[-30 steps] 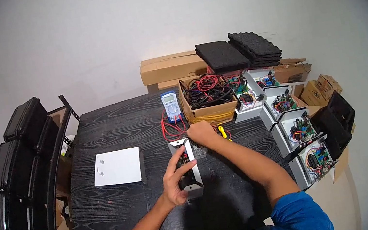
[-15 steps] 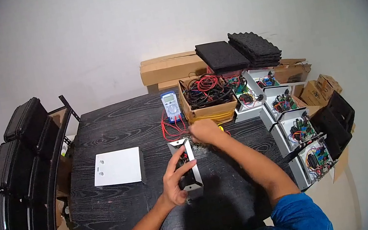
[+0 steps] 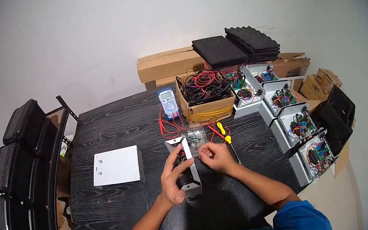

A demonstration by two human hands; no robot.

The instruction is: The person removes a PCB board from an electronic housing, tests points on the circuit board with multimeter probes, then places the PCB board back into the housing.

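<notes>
My left hand (image 3: 173,181) is closed around an open white metal case (image 3: 190,187), thumb and fingers across its long sides; dark and red parts show inside. Just right of the case, my right hand (image 3: 217,157) is curled in a pinch, and anything between its fingertips is too small to make out. Beyond it lies a clear tray (image 3: 196,136) of small metal parts. Two yellow-handled tools, one by its yellow grip (image 3: 228,139) with a thin dark shaft, lie beside a red-handled tool (image 3: 215,130).
A blue-framed multimeter (image 3: 168,102) with red leads stands behind the case. Behind the tray is a cardboard box (image 3: 208,111) of cables. White cases with circuit boards (image 3: 301,125) line the right edge. A white panel (image 3: 117,166) lies left; black cases (image 3: 10,165) fill a rack.
My right hand has drawn back from the small-parts tray toward me, to the case's right side, uncovering the tray and yellow-handled tools. My left hand keeps its hold on the case.
</notes>
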